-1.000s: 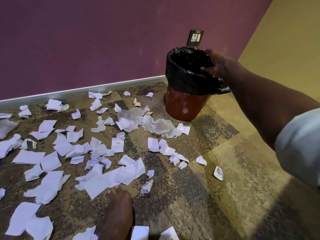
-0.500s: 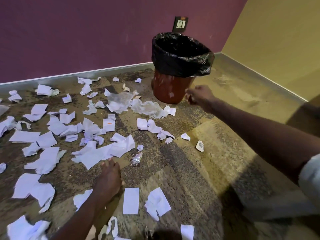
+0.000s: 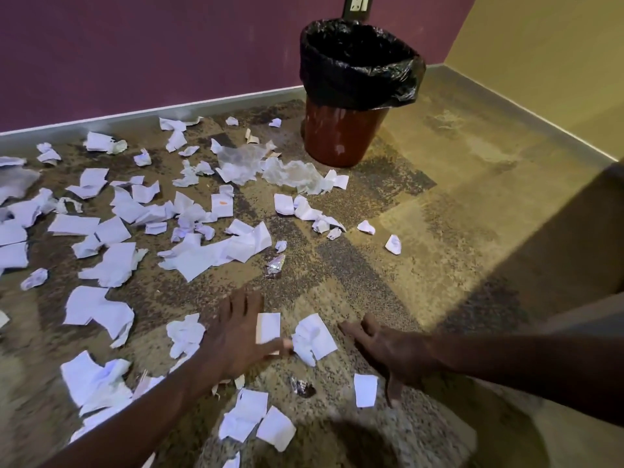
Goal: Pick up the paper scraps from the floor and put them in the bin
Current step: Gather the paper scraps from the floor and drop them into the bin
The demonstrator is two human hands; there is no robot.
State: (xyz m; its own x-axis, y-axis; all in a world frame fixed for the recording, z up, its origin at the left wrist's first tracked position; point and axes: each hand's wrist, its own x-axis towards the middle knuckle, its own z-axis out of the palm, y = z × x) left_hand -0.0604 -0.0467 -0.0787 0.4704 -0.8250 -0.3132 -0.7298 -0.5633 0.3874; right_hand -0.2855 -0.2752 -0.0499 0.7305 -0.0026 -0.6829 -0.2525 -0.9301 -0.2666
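Several white paper scraps litter the speckled carpet, most of them left of centre. A red bin [image 3: 341, 136] lined with a black bag [image 3: 358, 65] stands against the purple wall. My left hand [image 3: 236, 336] lies flat on the floor with fingers spread, its thumb touching a crumpled scrap [image 3: 312, 337] and partly covering a small rectangular scrap [image 3: 268, 325]. My right hand [image 3: 381, 349] hovers low just right of that crumpled scrap, fingers apart, holding nothing. Another small scrap [image 3: 364, 390] lies under its thumb.
A wall socket [image 3: 358, 3] sits above the bin. Grey skirting runs along the purple wall and the yellow wall at right. Two shiny foil wrappers [image 3: 274, 266] [image 3: 302, 388] lie among the papers. Crumpled translucent plastic [image 3: 290, 173] lies left of the bin.
My right hand has come from the bin's rim down to the floor near me. My left hand has slid toward the two scraps in front of me. The view has tilted downward.
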